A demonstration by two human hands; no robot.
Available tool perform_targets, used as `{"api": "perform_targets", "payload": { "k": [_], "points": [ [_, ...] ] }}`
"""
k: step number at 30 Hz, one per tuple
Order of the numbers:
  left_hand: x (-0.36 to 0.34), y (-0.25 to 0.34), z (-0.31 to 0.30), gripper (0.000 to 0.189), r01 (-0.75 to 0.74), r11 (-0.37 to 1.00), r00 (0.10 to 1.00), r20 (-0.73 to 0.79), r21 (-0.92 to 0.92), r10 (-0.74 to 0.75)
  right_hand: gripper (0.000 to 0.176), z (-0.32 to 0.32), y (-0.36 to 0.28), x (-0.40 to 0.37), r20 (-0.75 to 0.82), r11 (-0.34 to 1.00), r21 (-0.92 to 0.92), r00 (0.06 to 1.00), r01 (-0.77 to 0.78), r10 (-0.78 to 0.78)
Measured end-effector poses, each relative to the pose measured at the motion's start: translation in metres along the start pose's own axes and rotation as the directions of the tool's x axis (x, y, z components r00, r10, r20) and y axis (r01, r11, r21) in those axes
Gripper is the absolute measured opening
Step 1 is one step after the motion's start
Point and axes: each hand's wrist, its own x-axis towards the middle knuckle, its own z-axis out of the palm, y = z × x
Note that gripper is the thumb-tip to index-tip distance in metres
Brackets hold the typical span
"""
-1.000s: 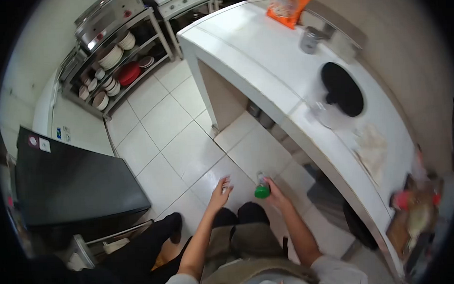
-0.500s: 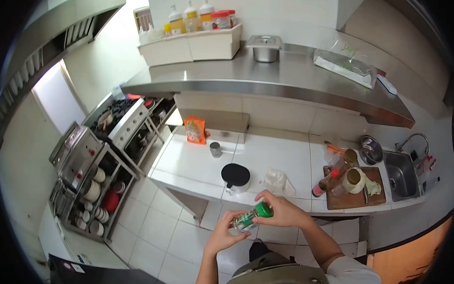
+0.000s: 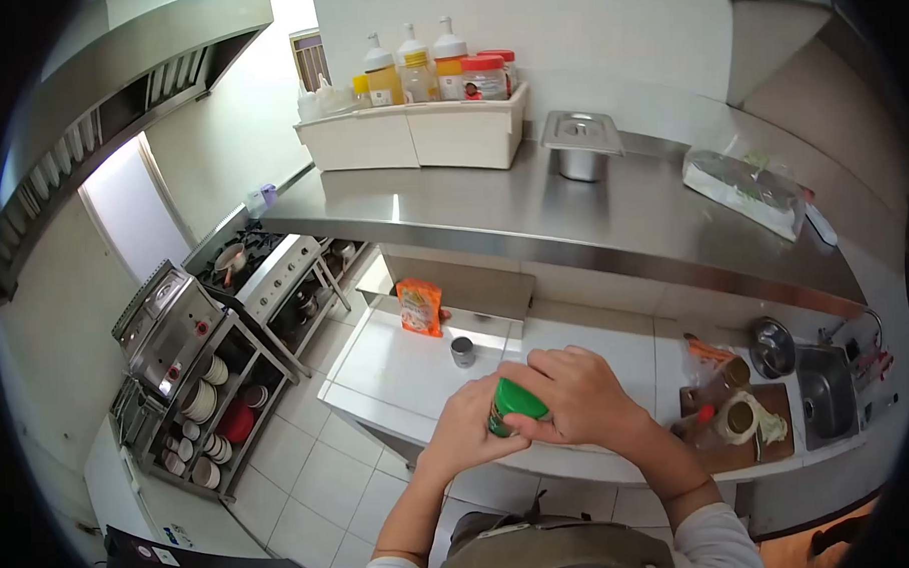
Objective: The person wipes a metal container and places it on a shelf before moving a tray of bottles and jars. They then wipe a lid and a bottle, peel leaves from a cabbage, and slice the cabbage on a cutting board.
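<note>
Green cap (image 3: 523, 394) on a small jar (image 3: 496, 420), held tilted in front of the body, over the near side of the white counter (image 3: 377, 372). Gripped by both hands: left hand (image 3: 460, 427) wrapped around the jar's side, right hand (image 3: 584, 395) curled over and beside the cap, with thumb against the green. Most of the jar hidden by fingers; cannot tell glass from plastic, nor how full. Probably light and stiff, perhaps slippery on a smooth side, and breakable if glass. Best taken around the middle, with the other hand on the cap's rim. Just beyond the hands, a grey cup (image 3: 462, 352), then an orange bag (image 3: 419, 308) standing upright. Off to the right, a board (image 3: 726, 459) near the sink (image 3: 829, 396). Higher up, a steel shelf (image 3: 452, 199) bearing a white bin (image 3: 464, 138) of bottles and a lidded pan (image 3: 581, 134).
</note>
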Motion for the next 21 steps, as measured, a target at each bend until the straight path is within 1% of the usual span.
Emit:
{"api": "perform_targets", "payload": {
  "k": [1,3,4,5,6,7,8,9,10,11,12,13,14,15,16,17,19,20,21],
  "points": [
    [0.011,-0.006,-0.008,0.049,-0.003,1.000,1.000,-0.005,0.004,0.003,0.049,0.001,0.003,0.013,-0.003,1.000,-0.002,1.000,0.006,-0.006],
    [0.037,-0.013,-0.028,0.049,-0.128,0.977,0.984,-0.099,0.168,0.146,0.052,-0.003,0.006,0.041,-0.133,0.993,-0.112,0.991,-0.026,0.011],
    [0.051,-0.016,-0.041,0.048,-0.135,0.962,0.976,-0.134,0.236,0.170,0.064,-0.009,0.007,0.054,-0.131,0.995,-0.077,0.990,-0.057,0.046],
    [0.065,-0.018,-0.055,0.049,-0.125,0.936,0.954,-0.218,0.329,0.204,0.064,-0.013,0.009,0.064,-0.138,0.995,-0.085,0.989,-0.057,0.045],
    [0.083,-0.008,-0.076,0.052,-0.054,0.974,0.957,-0.266,0.220,0.113,0.072,-0.015,0.012,0.072,-0.229,0.997,-0.025,0.971,-0.073,0.065],
    [0.103,-0.020,-0.098,0.063,-0.084,0.978,0.930,-0.338,0.192,0.146,0.079,-0.016,0.013,0.075,-0.316,0.995,0.040,0.944,-0.090,0.098],
    [0.126,-0.033,-0.121,0.078,-0.174,0.973,0.851,-0.473,0.153,0.226,0.094,-0.018,0.015,0.072,-0.251,0.986,0.111,0.956,-0.127,0.151],
    [0.154,-0.037,-0.145,0.090,-0.235,0.970,0.823,-0.543,-0.059,0.167,0.094,-0.014,0.018,0.068,-0.255,0.984,0.107,0.952,-0.143,0.166],
    [0.180,-0.035,-0.169,0.089,-0.317,0.942,0.782,-0.593,-0.112,0.193,0.093,-0.007,0.020,0.062,-0.294,0.958,0.238,0.928,-0.161,0.229],
    [0.205,-0.035,-0.192,0.086,-0.375,0.912,0.762,-0.615,-0.164,0.202,0.092,0.000,0.020,0.054,-0.318,0.915,0.366,0.900,-0.173,0.297],
    [0.231,-0.047,-0.216,0.082,-0.394,0.919,0.730,-0.612,-0.014,0.304,0.092,0.005,0.019,0.047,-0.313,0.914,0.359,0.898,-0.191,0.310],
    [0.256,-0.057,-0.237,0.078,-0.411,0.901,0.694,-0.592,0.141,0.410,0.090,0.010,0.018,0.041,-0.316,0.885,0.399,0.871,-0.239,0.377],
    [0.275,-0.061,-0.250,0.073,-0.384,0.898,0.705,-0.560,0.215,0.435,0.087,0.015,0.019,0.037,-0.320,0.853,0.441,0.838,-0.281,0.441],
    [0.290,-0.064,-0.258,0.068,-0.356,0.888,0.718,-0.522,0.291,0.459,0.087,0.020,0.019,0.032,-0.326,0.850,0.439,0.831,-0.290,0.451],
    [0.305,-0.070,-0.260,0.060,-0.383,0.893,0.717,-0.534,0.236,0.448,0.085,0.025,0.020,0.027,-0.341,0.820,0.469,0.790,-0.328,0.510],
    [0.317,-0.078,-0.261,0.060,-0.388,0.893,0.725,-0.523,0.229,0.449,0.083,0.030,0.019,0.022,-0.352,0.785,0.502,0.743,-0.364,0.569],
    [0.335,-0.093,-0.258,0.056,-0.313,0.879,0.741,-0.486,0.360,0.463,0.083,0.037,0.016,0.014,-0.349,0.762,0.509,0.714,-0.400,0.607],
    [0.342,-0.100,-0.257,0.051,-0.250,0.906,0.783,-0.479,0.341,0.396,0.082,0.041,0.013,0.010,-0.361,0.728,0.553,0.670,-0.406,0.648],
    [0.349,-0.109,-0.256,0.051,-0.256,0.907,0.783,-0.479,0.335,0.397,0.082,0.043,0.009,0.007,-0.369,0.693,0.594,0.627,-0.408,0.686]
  ]
}}
